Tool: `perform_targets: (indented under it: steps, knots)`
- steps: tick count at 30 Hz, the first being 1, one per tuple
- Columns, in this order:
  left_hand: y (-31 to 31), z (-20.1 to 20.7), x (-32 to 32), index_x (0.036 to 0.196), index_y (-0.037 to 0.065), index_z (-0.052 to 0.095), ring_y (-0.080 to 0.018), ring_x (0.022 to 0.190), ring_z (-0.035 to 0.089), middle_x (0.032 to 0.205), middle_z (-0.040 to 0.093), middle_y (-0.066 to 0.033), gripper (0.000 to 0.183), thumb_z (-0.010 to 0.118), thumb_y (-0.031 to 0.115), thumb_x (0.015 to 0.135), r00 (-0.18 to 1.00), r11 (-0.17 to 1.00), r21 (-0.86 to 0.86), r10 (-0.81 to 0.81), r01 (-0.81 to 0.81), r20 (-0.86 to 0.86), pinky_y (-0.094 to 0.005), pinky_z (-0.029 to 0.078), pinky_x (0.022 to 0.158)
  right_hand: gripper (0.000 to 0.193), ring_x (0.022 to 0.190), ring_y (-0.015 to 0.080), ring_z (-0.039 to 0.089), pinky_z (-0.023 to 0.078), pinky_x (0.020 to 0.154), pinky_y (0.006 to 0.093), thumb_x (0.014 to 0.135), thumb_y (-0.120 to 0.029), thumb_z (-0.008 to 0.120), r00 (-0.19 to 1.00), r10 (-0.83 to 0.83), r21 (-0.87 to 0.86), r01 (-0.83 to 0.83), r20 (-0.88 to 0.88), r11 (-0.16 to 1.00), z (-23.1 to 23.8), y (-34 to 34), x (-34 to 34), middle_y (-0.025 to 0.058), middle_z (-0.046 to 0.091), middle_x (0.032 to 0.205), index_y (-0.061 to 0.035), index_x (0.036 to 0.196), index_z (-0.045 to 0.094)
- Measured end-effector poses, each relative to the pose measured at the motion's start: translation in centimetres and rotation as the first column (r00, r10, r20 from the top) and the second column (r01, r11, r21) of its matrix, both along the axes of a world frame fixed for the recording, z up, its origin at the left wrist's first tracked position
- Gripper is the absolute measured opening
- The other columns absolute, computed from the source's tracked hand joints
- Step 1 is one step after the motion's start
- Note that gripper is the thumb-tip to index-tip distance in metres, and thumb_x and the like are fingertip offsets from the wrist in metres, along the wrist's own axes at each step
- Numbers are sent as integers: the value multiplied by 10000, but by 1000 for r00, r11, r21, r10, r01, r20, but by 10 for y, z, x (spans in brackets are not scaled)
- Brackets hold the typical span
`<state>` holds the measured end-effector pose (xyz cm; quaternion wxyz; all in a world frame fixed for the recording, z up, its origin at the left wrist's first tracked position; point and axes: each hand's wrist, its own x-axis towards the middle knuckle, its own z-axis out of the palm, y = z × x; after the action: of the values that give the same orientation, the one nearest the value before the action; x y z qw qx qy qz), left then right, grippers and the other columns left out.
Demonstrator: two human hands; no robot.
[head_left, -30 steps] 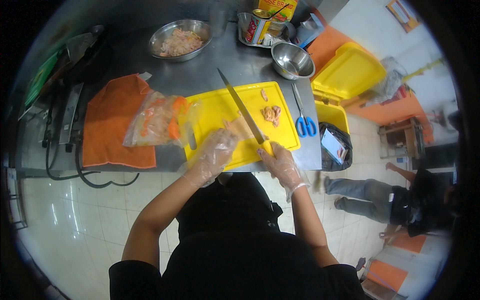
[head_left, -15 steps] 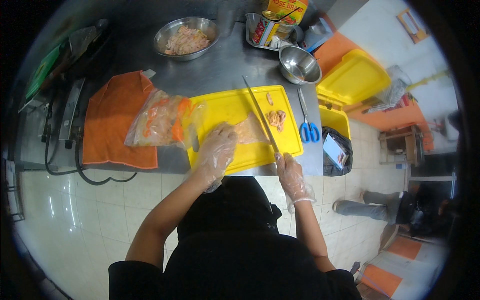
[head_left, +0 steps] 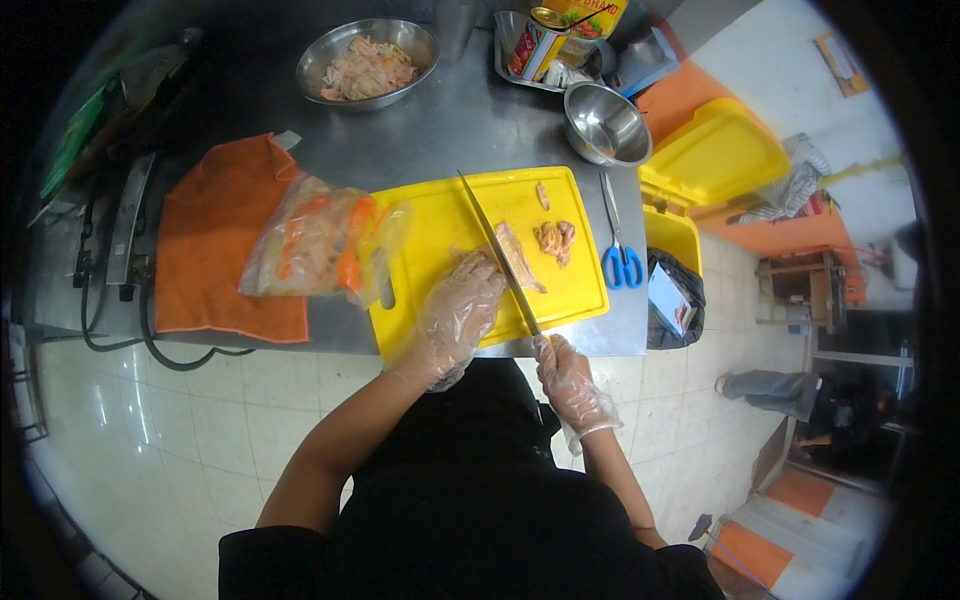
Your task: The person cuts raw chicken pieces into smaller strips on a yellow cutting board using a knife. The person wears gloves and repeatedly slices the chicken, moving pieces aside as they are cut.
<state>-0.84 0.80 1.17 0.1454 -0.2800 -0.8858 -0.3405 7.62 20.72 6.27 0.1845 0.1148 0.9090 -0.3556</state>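
A piece of pale chicken skin [head_left: 521, 262] lies flat on the yellow cutting board [head_left: 425, 212]. My left hand [head_left: 460, 312], in a clear plastic glove, presses on it with fingers bent together and covers its left part. My right hand [head_left: 576, 386], gloved too, is closed around the handle of a long knife [head_left: 488, 228]. The blade slants across the skin close beside my left fingertips, its tip toward the far side of the board. Small cut pieces [head_left: 555, 242] sit in a heap on the board's right side, a short strip [head_left: 543, 195] beyond them.
Blue-handled scissors [head_left: 622, 265] lie right of the board. A filled plastic bag [head_left: 318, 238] overlaps an orange cloth [head_left: 195, 265] on the left. Behind stand a metal bowl of meat [head_left: 368, 70], a smaller bowl [head_left: 608, 128] and a tray of containers [head_left: 532, 80]. A yellow bin [head_left: 720, 155] is at right.
The knife and my right hand have shifted left, bringing the blade over the skin. My left hand has slid right and covers more of it. The person at the right has moved farther away.
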Motion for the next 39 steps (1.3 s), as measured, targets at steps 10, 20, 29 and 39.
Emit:
perform_targets:
  steps: [10, 20, 29, 39]
  knots:
    - [-6, 2, -2, 1213, -17, 679, -362, 1252, 581, 1228, 660, -194, 330, 603, 87, 909, 960, 992, -12, -118, 126, 255, -453, 426, 1152, 502, 992, 558, 661, 510, 844, 564, 1115, -407, 478, 981, -19, -56, 30, 194, 998, 6, -6, -9, 367, 694, 997, 68, 1193, 622]
    - [-7, 10, -2, 1272, -49, 639, -338, 1313, 549, 1284, 636, -190, 397, 637, 87, 899, 974, 984, -126, -100, 128, 203, -432, 422, 1171, 485, 984, 558, 657, 517, 845, 549, 1116, -400, 474, 980, 18, -48, -9, 200, 999, 14, -16, -42, 366, 692, 999, 52, 1182, 638]
    - [-7, 14, -7, 1234, -11, 641, -371, 1231, 594, 1270, 637, -212, 340, 634, 80, 907, 965, 997, -39, -55, 67, 255, -457, 464, 1091, 540, 1052, 554, 648, 509, 906, 547, 1113, -460, 453, 974, 15, -30, -8, 227, 1000, 14, -19, -59, 370, 692, 1040, 39, 1181, 648]
    - [13, 16, 22, 1190, 26, 677, -351, 1216, 608, 1235, 665, -180, 285, 638, 91, 916, 882, 977, 4, -195, 215, 429, -465, 480, 1061, 493, 1075, 573, 618, 491, 892, 569, 1119, -444, 444, 954, -64, 9, 64, 292, 998, 18, 6, 3, 369, 684, 1040, 10, 1205, 613]
